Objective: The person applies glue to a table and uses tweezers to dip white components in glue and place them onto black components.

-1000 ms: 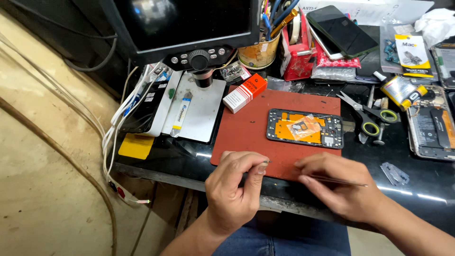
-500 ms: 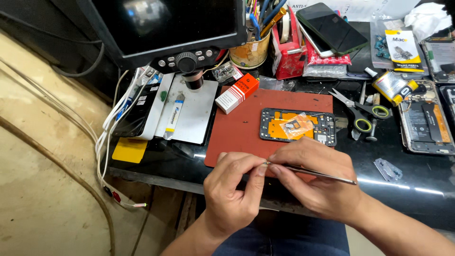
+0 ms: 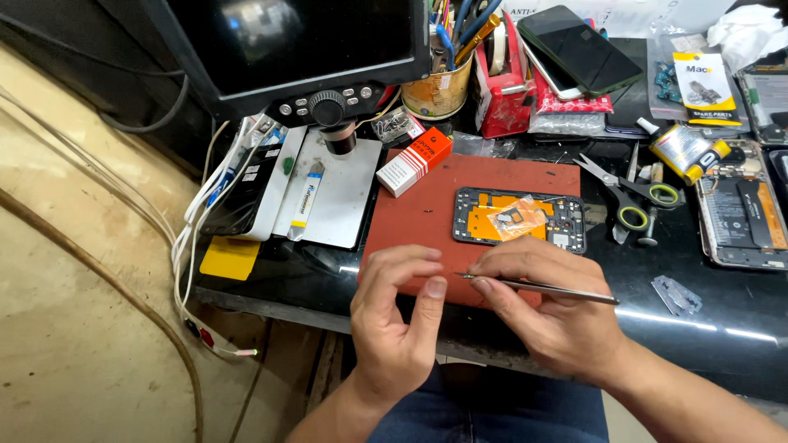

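My right hand (image 3: 550,316) holds thin metal tweezers (image 3: 542,286), their tip pointing left toward my left hand (image 3: 400,316). The left hand's thumb and curled fingers are pinched close together beside the tweezer tip; whether something tiny sits between them I cannot tell. Both hands hover over the near edge of a red work mat (image 3: 427,217). On the mat, just beyond my hands, lies an opened phone frame (image 3: 519,220) with orange inner parts and a small clear bag on it.
A microscope with a dark screen (image 3: 304,49) stands at the back left over a white plate (image 3: 328,193). An orange-white box (image 3: 414,162), scissors (image 3: 632,193), a tool cup (image 3: 439,86), phones (image 3: 579,49), another opened phone (image 3: 739,213) and a blade (image 3: 677,295) lie around. Cables (image 3: 193,238) hang left.
The tweezers came into plain view in my right hand, their tip brought beside the left fingers. Both hands stay at the mat's near edge; the camera view shifted slightly.
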